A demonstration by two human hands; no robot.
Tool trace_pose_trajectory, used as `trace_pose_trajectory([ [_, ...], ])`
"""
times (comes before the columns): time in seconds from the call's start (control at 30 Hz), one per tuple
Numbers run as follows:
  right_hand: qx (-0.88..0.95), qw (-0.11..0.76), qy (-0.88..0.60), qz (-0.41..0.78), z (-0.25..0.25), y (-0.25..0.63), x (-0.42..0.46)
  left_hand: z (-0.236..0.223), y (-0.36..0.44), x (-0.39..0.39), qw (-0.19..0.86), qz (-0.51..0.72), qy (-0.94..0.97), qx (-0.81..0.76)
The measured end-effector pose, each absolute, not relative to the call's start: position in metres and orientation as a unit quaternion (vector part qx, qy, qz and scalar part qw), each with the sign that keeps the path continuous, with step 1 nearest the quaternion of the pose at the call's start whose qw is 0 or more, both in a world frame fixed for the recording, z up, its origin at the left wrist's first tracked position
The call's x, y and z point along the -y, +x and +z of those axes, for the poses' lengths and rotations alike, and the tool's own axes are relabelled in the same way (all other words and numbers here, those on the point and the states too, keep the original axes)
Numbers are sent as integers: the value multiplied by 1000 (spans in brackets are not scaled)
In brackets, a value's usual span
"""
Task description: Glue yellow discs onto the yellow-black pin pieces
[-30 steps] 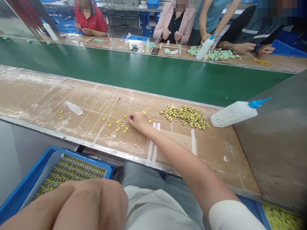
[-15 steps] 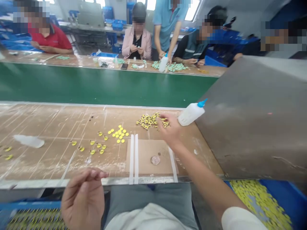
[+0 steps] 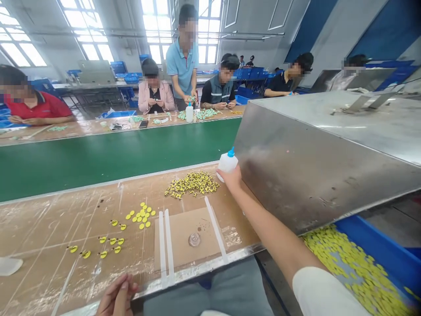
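My right hand reaches forward and closes round the base of a white glue bottle with a blue nozzle, close to the steel housing. Just left of it lies a heap of small yellow-and-black pieces. A cluster of yellow discs and a few assembled yellow pieces lie on the brown worktop. My left hand rests low at the table's near edge, fingers loosely curled, nothing seen in it.
A cardboard pad with white strips and a small clear blob sits in front of me. A green conveyor belt runs behind. A steel housing fills the right. A blue bin of yellow discs is below it. Several people work across the belt.
My right hand has moved from the yellow pieces rightward past the heap to the glue bottle and taken hold of it. My left hand dropped lower. The view has tilted up.
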State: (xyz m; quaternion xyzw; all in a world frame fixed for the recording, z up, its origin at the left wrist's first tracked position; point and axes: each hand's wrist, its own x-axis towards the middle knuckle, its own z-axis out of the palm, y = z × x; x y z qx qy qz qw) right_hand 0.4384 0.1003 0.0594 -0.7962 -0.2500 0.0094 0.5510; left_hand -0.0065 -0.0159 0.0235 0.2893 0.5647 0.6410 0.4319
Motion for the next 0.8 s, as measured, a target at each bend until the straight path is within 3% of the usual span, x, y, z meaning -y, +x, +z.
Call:
trace_pose_trajectory([
  [0.27, 320, 548, -767, 100, 97, 435, -63, 41, 20, 30, 448, 602, 364, -552],
  [0.47, 505, 484, -652, 294, 133, 401, 14, 100, 83, 22, 474, 458, 658, -364],
  [0.6, 613, 407, -498, 459, 143, 368, 51, 135, 133, 17, 526, 352, 720, -285],
  [0.8, 620, 340, -470, 528, 137, 371, 64, 144, 167, 30, 546, 307, 681, -379],
])
